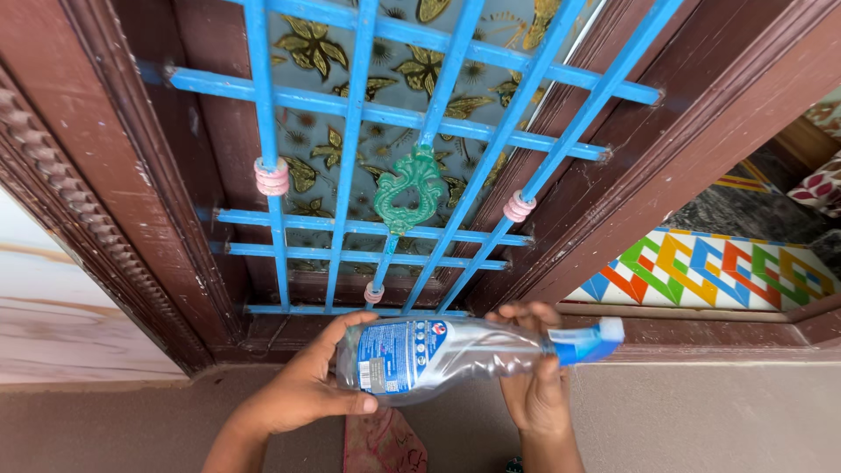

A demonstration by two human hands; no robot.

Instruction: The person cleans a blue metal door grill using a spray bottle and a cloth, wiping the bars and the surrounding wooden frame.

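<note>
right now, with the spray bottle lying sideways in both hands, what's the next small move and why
Probably tip the spray bottle upright and turn its blue nozzle toward the blue window grille. The left hand cups the base and the right hand grips the neck, so the bottle lies level with its nozzle pointing sideways, away from the glass. No finger seems to be on the trigger yet.

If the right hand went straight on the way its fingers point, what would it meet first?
Probably the brown wooden window frame just above the right hand, which grips the neck of the spray bottle; depth is unclear.
</note>
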